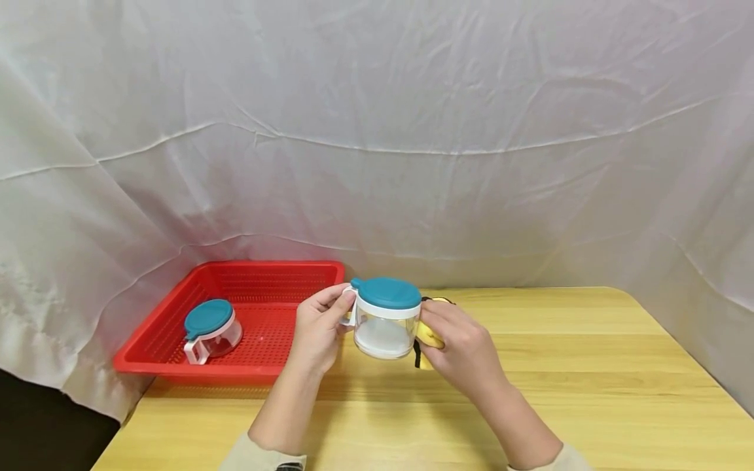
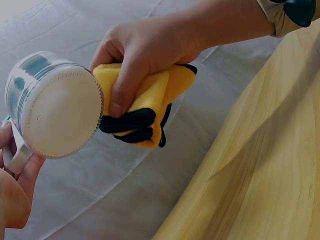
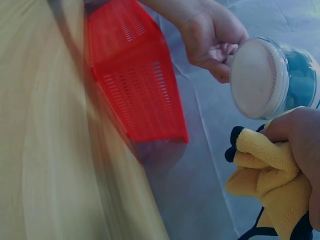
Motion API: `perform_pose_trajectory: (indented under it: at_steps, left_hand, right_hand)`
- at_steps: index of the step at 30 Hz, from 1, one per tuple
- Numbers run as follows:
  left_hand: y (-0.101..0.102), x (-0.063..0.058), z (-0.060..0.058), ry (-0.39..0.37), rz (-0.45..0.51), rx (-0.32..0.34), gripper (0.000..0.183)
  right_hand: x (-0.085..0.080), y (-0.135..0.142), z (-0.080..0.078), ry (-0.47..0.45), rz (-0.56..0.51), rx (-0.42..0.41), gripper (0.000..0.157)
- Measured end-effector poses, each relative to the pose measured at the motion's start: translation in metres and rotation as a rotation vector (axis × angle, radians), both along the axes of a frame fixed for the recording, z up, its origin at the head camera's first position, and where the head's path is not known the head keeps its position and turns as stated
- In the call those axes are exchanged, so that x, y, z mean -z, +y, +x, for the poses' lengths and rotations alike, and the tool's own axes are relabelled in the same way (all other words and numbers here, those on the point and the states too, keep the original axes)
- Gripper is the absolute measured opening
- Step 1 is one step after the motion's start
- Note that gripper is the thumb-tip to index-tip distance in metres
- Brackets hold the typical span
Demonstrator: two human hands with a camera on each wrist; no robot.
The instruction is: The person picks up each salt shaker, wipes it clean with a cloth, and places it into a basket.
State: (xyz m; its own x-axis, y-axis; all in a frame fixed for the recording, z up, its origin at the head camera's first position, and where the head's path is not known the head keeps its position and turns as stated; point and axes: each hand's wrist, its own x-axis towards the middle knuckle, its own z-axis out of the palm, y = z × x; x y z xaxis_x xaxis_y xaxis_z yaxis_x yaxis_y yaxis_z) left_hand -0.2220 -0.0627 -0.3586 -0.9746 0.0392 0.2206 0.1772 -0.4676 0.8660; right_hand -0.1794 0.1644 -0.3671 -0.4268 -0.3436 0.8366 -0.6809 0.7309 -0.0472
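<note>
A clear seasoning jar with a teal lid and white rim is held up above the table, white material showing in its base. My left hand grips its white handle from the left side. On the other side, my right hand holds a folded yellow cloth with black edging right at the jar's wall. From below, the left wrist view shows the jar's round, ridged bottom. In the right wrist view the cloth bunches under the right fingers.
A red perforated plastic basket stands at the left of the wooden table. Inside it sits a second teal-lidded jar, its handle toward the front. Pale fabric hangs behind the table and along its sides.
</note>
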Motion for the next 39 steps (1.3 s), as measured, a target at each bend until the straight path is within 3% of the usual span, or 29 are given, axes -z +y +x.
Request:
perform_pose_trajectory:
  at_steps: [5, 10, 20, 30, 34, 39]
  left_hand:
    - [0.001, 0.000, 0.000, 0.008, -0.019, -0.033, 0.018]
    - [0.002, -0.001, -0.001, 0.026, -0.047, -0.094, 0.014]
    - [-0.006, -0.002, -0.008, -0.008, -0.053, -0.241, 0.018]
    - [-0.021, -0.005, -0.015, -0.010, -0.096, -0.394, 0.028]
    - [-0.033, -0.007, -0.018, -0.015, -0.175, -0.491, 0.029]
    - [-0.055, -0.009, -0.024, 0.008, -0.203, -0.607, 0.030]
  right_hand:
    - [0.007, 0.003, -0.005, -0.026, 0.049, 0.007, 0.037]
    - [0.014, 0.014, -0.013, -0.088, 0.082, 0.060, 0.047]
    - [0.028, 0.046, -0.029, -0.396, 0.126, 0.276, 0.043]
    - [0.054, 0.077, -0.045, -0.656, 0.045, 0.345, 0.046]
    - [0.058, 0.082, -0.047, -0.697, 0.030, 0.337, 0.049]
    - [0.057, 0.084, -0.047, -0.680, 0.051, 0.333, 0.048]
